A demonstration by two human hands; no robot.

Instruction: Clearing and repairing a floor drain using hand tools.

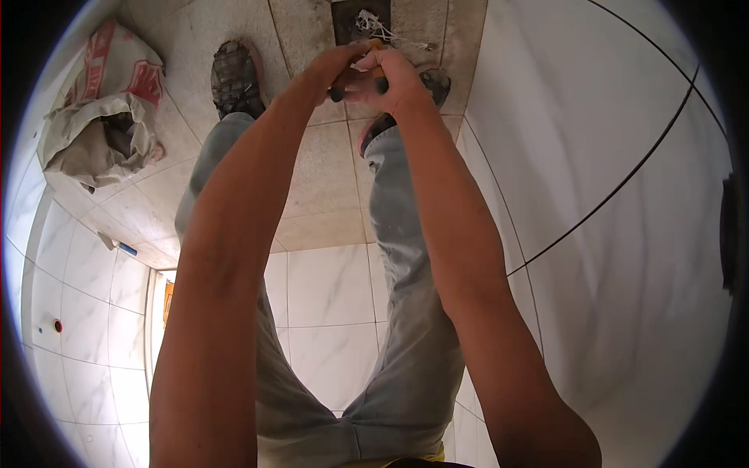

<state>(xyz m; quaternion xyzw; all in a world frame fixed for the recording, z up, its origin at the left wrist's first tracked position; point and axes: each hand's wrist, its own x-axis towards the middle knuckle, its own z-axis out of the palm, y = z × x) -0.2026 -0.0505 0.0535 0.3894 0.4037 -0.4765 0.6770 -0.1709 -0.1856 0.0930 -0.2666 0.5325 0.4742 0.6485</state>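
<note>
Plier-like tool, orange and black | curled inside my right hand | my left hand bunched against it, pinch unclear | ahead, white strands loose over dark floor square | seemingly midway; what's finished I can't tell

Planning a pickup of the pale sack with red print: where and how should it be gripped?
Probably best: pinch the rumpled rim of the sack at two opposite sides, coming from the wearer's side. The mouth gapes that way, and its loose, folded cloth offers graspable edges. Something dark shows inside; its weight can't be judged.
</note>
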